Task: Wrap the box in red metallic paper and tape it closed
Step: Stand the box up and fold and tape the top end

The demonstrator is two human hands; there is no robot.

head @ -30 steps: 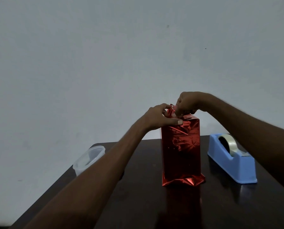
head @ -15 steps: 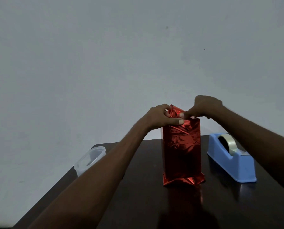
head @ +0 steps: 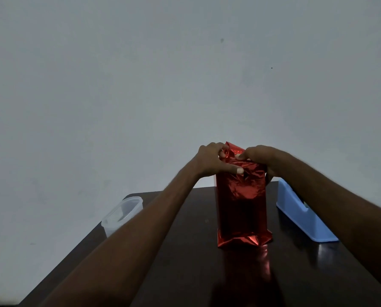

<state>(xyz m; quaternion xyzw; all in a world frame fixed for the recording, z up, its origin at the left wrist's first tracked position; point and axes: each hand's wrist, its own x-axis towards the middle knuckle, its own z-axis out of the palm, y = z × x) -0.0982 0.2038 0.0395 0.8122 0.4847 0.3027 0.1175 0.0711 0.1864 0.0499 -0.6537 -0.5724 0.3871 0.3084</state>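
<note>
A tall box wrapped in red metallic paper stands upright on the dark table, its bottom folds flared out. My left hand grips the top left corner, thumb pressed across the front face and fingers curled over the raised paper flap. My right hand covers the top right corner, fingertips pressing the paper down on the top and the thumb down the right side. A crumpled flap of paper sticks up between the two hands. No tape shows on either hand.
A blue tape dispenser sits right of the box, its roll hidden behind my right forearm. A clear plastic container stands at the table's left edge. A plain grey wall rises behind.
My right hand has dropped from pinching the raised flap to lying over the box's top right corner. The left hand has held its grip. The view has tilted slightly.
</note>
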